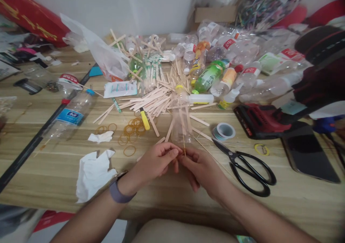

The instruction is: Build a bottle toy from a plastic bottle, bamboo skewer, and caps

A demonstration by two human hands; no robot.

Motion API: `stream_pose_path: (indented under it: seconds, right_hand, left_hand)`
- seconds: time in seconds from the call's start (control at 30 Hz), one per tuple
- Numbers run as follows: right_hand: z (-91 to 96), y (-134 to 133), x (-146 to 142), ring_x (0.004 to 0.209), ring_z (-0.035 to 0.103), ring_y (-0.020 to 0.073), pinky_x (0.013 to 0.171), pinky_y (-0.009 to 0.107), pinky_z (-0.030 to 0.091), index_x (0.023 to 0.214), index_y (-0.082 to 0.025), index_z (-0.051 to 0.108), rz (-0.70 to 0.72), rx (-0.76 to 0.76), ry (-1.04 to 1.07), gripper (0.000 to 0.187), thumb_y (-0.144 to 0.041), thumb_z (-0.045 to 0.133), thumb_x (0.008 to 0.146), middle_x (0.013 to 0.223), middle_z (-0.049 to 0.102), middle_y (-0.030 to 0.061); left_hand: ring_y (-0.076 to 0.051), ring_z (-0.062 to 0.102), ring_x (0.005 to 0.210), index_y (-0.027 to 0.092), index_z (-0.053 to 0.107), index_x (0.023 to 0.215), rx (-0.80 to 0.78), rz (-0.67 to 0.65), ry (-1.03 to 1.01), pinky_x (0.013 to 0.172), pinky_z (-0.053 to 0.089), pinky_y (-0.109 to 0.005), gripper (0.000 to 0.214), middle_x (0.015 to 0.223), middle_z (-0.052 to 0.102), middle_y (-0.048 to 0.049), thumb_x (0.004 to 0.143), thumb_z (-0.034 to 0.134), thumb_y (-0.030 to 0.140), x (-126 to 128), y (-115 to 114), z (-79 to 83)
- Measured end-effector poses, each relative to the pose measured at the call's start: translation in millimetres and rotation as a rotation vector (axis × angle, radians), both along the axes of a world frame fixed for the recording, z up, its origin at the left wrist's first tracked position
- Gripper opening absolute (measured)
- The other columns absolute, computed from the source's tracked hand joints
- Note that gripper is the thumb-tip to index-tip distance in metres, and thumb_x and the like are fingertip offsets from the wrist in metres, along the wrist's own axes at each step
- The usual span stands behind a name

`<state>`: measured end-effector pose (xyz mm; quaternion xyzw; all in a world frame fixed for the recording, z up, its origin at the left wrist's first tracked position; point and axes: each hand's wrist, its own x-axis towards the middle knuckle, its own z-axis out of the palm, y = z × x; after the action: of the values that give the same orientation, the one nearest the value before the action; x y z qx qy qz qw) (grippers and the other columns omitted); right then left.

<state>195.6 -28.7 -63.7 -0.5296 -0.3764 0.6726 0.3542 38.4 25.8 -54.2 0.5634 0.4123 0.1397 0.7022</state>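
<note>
My right hand (pixel 201 165) pinches a thin wooden stick (pixel 184 142) that points away from me. Close against it, my left hand (pixel 163 158) has its thumb and fingers pressed together by the stick's near end; what they grip is too small to make out. Just beyond my fingers lies a clear plastic bottle (pixel 181 119) with a yellow cap, partly behind the stick. A loose pile of tan rubber bands (pixel 134 128) is left of it, beside a yellow-handled tool (pixel 145 119). Many flat wooden sticks (pixel 155 101) spread out behind.
Black-handled scissors (pixel 242 164) lie right of my hands, near a spool (pixel 225 131), a phone (pixel 309 151) and a red-and-black power tool (pixel 264 119). Crumpled tissue (pixel 93 174) is at left. A blue-labelled bottle (pixel 70 116) lies farther left; several bottles (pixel 210 76) crowd the back.
</note>
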Motion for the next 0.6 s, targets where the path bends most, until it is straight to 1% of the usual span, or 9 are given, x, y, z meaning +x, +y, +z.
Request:
stream_pose_path:
  seconds: [0.07, 0.13, 0.23, 0.3, 0.4, 0.5, 0.6]
  right_hand:
    - [1.8, 2.2, 1.8, 0.029, 0.044, 0.0052, 0.028, 0.016, 0.027, 0.084, -0.016, 0.061, -0.072, -0.034, 0.037, 0.038, -0.053, 0.067, 0.075, 0.067, 0.063, -0.0027]
    - [3.3, 4.0, 3.8, 0.030, 0.045, 0.0055, 0.030, 0.016, 0.029, 0.086, -0.015, 0.064, -0.144, -0.072, 0.072, 0.037, -0.048, 0.071, 0.070, 0.065, 0.063, -0.0025]
    - [3.7, 5.3, 6.1, 0.032, 0.047, 0.0069, 0.032, 0.016, 0.033, 0.083, -0.014, 0.066, -0.261, -0.123, 0.144, 0.037, -0.042, 0.076, 0.062, 0.056, 0.059, -0.0044]
    - [3.0, 5.1, 6.8, 0.034, 0.050, 0.0073, 0.033, 0.017, 0.037, 0.083, -0.013, 0.066, -0.312, -0.151, 0.192, 0.039, -0.040, 0.079, 0.058, 0.062, 0.064, -0.0023]
    - [1.8, 4.5, 7.3, 0.036, 0.051, 0.0070, 0.034, 0.017, 0.038, 0.083, -0.012, 0.067, -0.311, -0.169, 0.258, 0.040, -0.039, 0.081, 0.056, 0.072, 0.071, 0.0023]
    - [0.3, 5.3, 8.2, 0.035, 0.051, 0.0067, 0.033, 0.016, 0.036, 0.082, -0.012, 0.067, -0.305, -0.186, 0.360, 0.039, -0.037, 0.084, 0.057, 0.070, 0.071, 0.0037]
    - [-1.9, 7.7, 9.8, 0.035, 0.049, 0.0048, 0.032, 0.014, 0.033, 0.084, -0.011, 0.069, -0.297, -0.201, 0.443, 0.040, -0.034, 0.088, 0.057, 0.072, 0.073, 0.0050]
  left_hand:
    - [-0.007, 0.041, 0.045, 0.017, 0.059, 0.097, 0.091, 0.026, 0.015, 0.044, 0.029, -0.020, 0.027, 0.061, 0.059, 0.0048, 0.087, 0.055, 0.042, -2.6, 0.8, 3.8]
    - [-0.009, 0.048, 0.055, 0.017, 0.060, 0.094, 0.191, 0.040, 0.024, 0.052, 0.035, -0.020, 0.018, 0.067, 0.059, 0.0041, 0.082, 0.059, 0.032, -4.3, 0.8, 8.2]
    - [-0.009, 0.048, 0.059, 0.017, 0.066, 0.084, 0.306, 0.023, 0.095, 0.055, 0.035, -0.021, 0.011, 0.068, 0.057, 0.0037, 0.078, 0.058, 0.023, -5.3, -0.4, 13.3]
    - [-0.010, 0.047, 0.059, 0.017, 0.069, 0.081, 0.392, 0.044, 0.174, 0.055, 0.036, -0.022, 0.015, 0.066, 0.057, 0.0030, 0.078, 0.055, 0.021, -5.2, -1.4, 14.9]
    - [-0.013, 0.055, 0.064, 0.017, 0.073, 0.087, 0.465, 0.118, 0.265, 0.059, 0.039, -0.024, 0.022, 0.074, 0.067, -0.0002, 0.080, 0.052, 0.022, -5.1, -2.6, 14.3]
    - [-0.015, 0.060, 0.066, 0.018, 0.075, 0.094, 0.508, 0.176, 0.344, 0.061, 0.042, -0.025, 0.028, 0.077, 0.073, -0.0018, 0.085, 0.050, 0.025, -5.1, -3.8, 10.7]
    - [-0.018, 0.066, 0.075, 0.017, 0.076, 0.096, 0.602, 0.183, 0.403, 0.069, 0.045, -0.028, 0.029, 0.084, 0.077, -0.0040, 0.086, 0.050, 0.023, -4.3, -4.2, 6.4]
